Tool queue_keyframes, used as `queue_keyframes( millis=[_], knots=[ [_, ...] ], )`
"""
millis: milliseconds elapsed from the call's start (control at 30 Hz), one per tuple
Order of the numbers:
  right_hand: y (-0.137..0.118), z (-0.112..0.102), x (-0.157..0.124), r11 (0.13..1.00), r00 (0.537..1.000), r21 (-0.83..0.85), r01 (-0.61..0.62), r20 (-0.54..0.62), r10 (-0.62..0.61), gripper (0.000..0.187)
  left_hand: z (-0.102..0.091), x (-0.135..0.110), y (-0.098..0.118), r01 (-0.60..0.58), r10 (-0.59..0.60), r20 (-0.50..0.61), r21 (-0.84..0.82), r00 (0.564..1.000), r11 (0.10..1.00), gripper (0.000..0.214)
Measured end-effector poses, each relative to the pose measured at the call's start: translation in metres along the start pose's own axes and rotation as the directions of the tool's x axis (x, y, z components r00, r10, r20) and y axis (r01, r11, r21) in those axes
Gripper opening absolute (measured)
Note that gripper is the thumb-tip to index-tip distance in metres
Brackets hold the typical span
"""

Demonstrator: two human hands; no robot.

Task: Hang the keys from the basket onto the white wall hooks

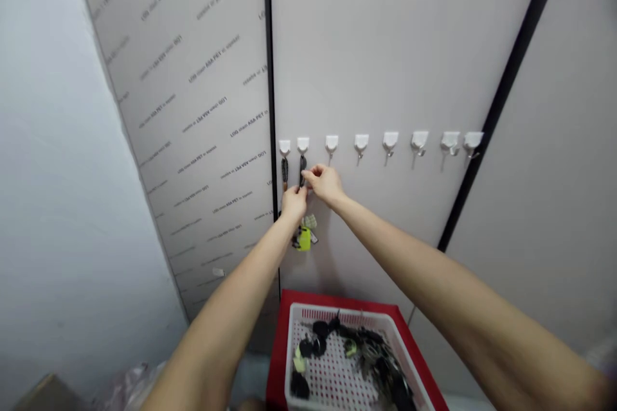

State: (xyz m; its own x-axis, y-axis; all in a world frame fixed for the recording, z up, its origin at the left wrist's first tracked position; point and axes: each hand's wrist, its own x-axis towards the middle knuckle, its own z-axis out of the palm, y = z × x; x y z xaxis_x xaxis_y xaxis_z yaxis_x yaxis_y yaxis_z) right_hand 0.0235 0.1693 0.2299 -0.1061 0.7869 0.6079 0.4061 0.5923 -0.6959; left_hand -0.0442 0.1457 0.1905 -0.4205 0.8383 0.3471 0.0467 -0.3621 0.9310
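A pale grey wall panel point(385, 45) fills the view, with a row of eight white stick-on hooks point(390, 140) across it. Below sits a red tray point(282, 340) carrying a white perforated basket point(337, 313) piled with dark key bunches point(371, 350). Black-fobbed keys point(285, 170) hang from the leftmost hook, a second black fob point(303, 170) hangs on the next, and the other six hooks are bare. Both arms reach up and forward, meeting near that second hook. The left hand point(293, 202) is curled, its hold hidden; the right hand point(324, 183) pinches at the fob. A bunch with a yellow-green tag point(303, 239) dangles just below.
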Motion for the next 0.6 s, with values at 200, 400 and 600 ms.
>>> queue_keyframes(
  millis=[200,400,600],
  knots=[
    [0.039,-0.023,-0.07,0.995,0.945,0.102,-0.011,0.328,-0.023,0.017,-0.029,-0.062,-0.034,-0.258,0.274,-0.004,0.326,0.962,0.909,0.036],
    [0.111,-0.048,-0.174,0.976,0.649,-0.208,0.068,0.752,0.115,0.011,-0.042,-0.144,-0.1,-0.203,-0.081,0.416,0.595,0.906,0.777,0.026],
    [0.141,-0.07,-0.212,0.837,0.723,-0.458,0.301,0.681,0.113,0.025,-0.021,-0.177,-0.134,-0.442,-0.198,0.64,0.691,0.743,0.572,0.034]
  ],
)
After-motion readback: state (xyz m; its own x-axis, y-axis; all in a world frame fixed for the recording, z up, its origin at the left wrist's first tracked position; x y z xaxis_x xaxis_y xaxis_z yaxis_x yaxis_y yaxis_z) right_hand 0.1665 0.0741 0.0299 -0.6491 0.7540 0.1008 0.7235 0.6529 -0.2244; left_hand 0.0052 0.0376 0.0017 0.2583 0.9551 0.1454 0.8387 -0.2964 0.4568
